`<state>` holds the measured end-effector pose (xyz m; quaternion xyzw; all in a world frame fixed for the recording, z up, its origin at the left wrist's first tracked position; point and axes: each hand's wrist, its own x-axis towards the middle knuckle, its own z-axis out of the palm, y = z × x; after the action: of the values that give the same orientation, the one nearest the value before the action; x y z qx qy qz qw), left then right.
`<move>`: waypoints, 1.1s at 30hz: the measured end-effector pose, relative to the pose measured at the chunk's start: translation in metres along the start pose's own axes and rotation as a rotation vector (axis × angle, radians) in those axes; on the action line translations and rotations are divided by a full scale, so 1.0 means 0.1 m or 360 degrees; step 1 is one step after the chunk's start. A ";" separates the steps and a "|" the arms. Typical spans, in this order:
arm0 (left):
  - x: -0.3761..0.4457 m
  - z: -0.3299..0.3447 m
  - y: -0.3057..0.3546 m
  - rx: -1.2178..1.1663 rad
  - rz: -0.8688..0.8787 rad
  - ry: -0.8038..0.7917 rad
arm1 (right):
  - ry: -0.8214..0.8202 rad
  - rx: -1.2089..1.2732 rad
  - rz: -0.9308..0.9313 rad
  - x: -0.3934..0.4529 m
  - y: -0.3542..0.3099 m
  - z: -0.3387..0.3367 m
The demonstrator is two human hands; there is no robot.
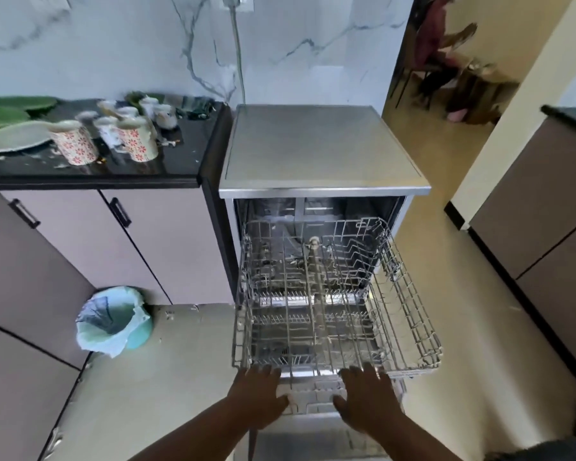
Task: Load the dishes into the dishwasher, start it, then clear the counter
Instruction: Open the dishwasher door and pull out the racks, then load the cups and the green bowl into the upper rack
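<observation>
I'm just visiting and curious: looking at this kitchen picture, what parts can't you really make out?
- Lower rack: seen only through the wires of the pulled-out rack, so what it holds is unclear.
- Fingertips of the left hand and right hand: they reach the rack's front edge; whether they grip is unclear.
- Cups on the counter: blurred, contents unreadable.
- Green plates: cut off by the left edge.
- Bin: its liner hides what is inside.

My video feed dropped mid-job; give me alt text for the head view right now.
Both hands, left hand and right hand, reach with straight fingers to the front rim of the empty upper rack, pulled out of the open dishwasher. Patterned mugs and plates wait on the black counter at left.
</observation>
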<state>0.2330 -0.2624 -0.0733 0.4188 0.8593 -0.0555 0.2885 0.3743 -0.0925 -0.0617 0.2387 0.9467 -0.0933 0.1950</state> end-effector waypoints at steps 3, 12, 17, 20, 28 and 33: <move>-0.12 -0.13 -0.18 -0.0044 0.0017 0.0061 | 0.0077 0.0025 -0.0079 0.04 -0.29 -0.17; -0.39 -0.41 -1.52 -0.0166 -0.0086 0.0092 | 0.0109 -0.0097 -0.0258 0.65 -1.82 -0.39; -0.41 -0.57 -2.77 -0.0207 -0.0203 0.0044 | 0.0164 -0.0195 -0.0266 1.30 -2.93 -0.47; -0.45 -0.80 -3.42 -0.0201 -0.0253 0.0157 | 0.0174 -0.0125 -0.0307 1.49 -3.64 -0.80; -0.35 -1.53 -4.51 -0.0209 -0.0326 0.0446 | 0.0396 -0.0067 -0.0425 2.15 -4.66 -1.39; -0.10 -1.92 -4.81 -0.0277 -0.0398 0.0590 | 0.0433 -0.0037 -0.0430 2.64 -4.91 -1.72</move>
<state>-0.2100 -0.5138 0.0209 0.2858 0.9442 0.0613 0.1518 -0.1351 -0.3632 0.0264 0.1175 0.9888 -0.0746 0.0537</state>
